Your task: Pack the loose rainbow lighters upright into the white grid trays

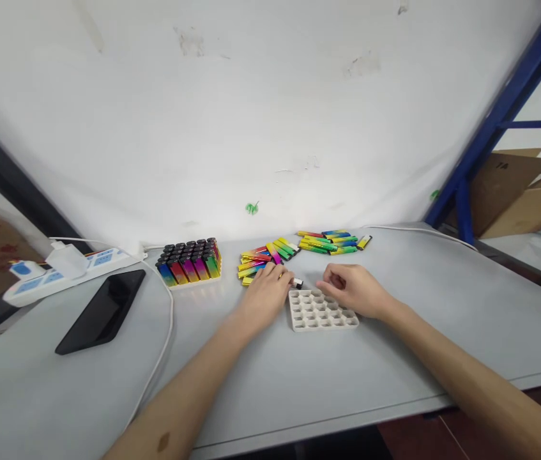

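Observation:
My left hand [265, 292] is closed with fingers bent at the near edge of a loose pile of shiny rainbow-coloured sticks [255, 259]. A stick with a white and black end [297, 283] pokes out by its fingertips, most of it covered by the hand. Over the top right corner of a pale tray [322, 326] with rows of small holes, my right hand [354, 289] has its fingers curled in. What they hold, if anything, is hidden. The holes that show hold nothing. A second group of sticks [330, 243] lies farther back.
At left, a block of upright black-topped coloured sticks [188, 262] stands in a pale holder. Farther left are a black phone [102, 310], a white power strip [102, 259] and a cable [167, 338]. A wall [270, 128] borders the back; cardboard boxes [514, 188] are at right.

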A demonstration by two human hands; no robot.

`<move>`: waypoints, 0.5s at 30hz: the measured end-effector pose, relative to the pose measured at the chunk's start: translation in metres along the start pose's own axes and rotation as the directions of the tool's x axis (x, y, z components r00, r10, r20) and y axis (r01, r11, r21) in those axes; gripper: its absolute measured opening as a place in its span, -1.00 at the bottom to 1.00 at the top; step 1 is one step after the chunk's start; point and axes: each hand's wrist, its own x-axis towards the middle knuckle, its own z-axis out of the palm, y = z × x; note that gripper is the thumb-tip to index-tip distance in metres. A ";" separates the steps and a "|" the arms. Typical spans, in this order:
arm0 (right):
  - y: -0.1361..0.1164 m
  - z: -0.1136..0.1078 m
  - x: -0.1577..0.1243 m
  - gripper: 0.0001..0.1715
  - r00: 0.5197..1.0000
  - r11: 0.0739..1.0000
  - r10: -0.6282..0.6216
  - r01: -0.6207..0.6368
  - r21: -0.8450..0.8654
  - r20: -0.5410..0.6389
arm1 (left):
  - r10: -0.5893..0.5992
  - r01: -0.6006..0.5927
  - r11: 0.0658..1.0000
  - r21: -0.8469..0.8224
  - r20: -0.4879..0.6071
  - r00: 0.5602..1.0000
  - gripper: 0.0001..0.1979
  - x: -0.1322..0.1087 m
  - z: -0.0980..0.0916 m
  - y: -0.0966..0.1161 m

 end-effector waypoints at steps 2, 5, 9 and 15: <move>-0.005 0.005 0.010 -0.70 0.998 0.999 -0.046 0.045 -0.025 -0.042 | -0.010 0.010 1.000 -0.006 -0.018 1.000 -0.80 0.001 0.000 0.000; -0.011 0.015 0.025 -0.76 0.988 0.988 -0.154 0.154 -0.012 -0.031 | -0.004 0.002 0.999 -0.046 -0.047 0.999 -0.82 0.001 0.000 0.000; -0.017 0.020 0.028 -0.80 0.974 0.969 -0.208 0.217 0.116 -0.087 | -0.027 0.006 0.983 -0.185 -0.114 0.993 -0.79 0.000 -0.004 0.001; -0.022 0.013 0.016 -0.69 0.958 0.778 0.137 0.052 0.626 -0.250 | -0.081 0.030 0.964 -0.264 -0.185 0.979 -0.77 -0.003 -0.016 0.008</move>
